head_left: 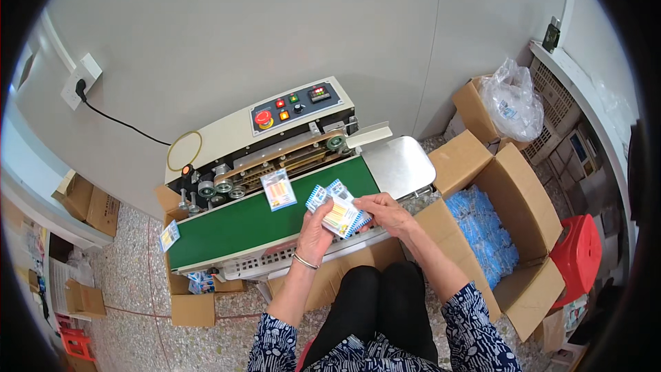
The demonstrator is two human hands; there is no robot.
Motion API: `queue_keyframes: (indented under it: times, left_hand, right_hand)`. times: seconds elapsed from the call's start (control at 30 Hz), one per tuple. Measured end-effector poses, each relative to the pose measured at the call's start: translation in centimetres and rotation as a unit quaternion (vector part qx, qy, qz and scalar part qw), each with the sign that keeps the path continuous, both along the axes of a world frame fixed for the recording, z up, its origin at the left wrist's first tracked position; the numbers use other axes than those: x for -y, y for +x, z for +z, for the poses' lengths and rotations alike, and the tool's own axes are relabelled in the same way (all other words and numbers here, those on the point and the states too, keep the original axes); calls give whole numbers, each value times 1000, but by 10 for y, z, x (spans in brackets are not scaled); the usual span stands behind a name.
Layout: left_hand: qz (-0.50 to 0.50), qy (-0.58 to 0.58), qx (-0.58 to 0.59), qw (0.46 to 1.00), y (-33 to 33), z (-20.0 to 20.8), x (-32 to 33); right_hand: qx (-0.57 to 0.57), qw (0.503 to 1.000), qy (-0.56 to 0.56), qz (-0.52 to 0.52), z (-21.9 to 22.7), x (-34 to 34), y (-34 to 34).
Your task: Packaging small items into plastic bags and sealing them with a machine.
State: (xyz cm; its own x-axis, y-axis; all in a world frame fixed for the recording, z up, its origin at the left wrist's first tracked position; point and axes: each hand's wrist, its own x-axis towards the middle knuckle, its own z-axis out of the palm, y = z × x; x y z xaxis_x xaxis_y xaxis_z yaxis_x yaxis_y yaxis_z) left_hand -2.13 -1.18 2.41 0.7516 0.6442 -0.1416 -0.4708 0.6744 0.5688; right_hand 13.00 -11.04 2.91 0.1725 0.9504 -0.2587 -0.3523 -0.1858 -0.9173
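Observation:
Several small clear packets with blue striped edges (340, 215) are fanned out between my hands, above the near edge of a green conveyor belt (227, 231). My left hand (317, 233) grips them with the thumb on top. At their right side, my right hand (387, 213) closes its fingers on the edge of the bunch. One like packet (278, 189) lies on the belt against the sealing rollers of a band sealing machine (261, 120). Another packet (169, 235) tips over the belt's left end.
An open carton (513, 189) full of blue packets (482, 234) stands to the right, beside a red stool (577, 258). A metal plate (399, 165) extends the belt's right end. Below its left end sits another carton (193, 308). A power cord (131, 126) runs to a wall socket.

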Motion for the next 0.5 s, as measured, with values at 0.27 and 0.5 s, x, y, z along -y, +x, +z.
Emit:
queue_keyframes:
  times: [0.27,0.5]
  left_hand:
    - [10,20,-66,998,2,-11,3]
    - [-2,67,-73,995,-2,-4,0]
  right_hand:
    - [-36,996,29,-76,-5,-1,3]
    - [-15,999,3,-51,-6,-12,15]
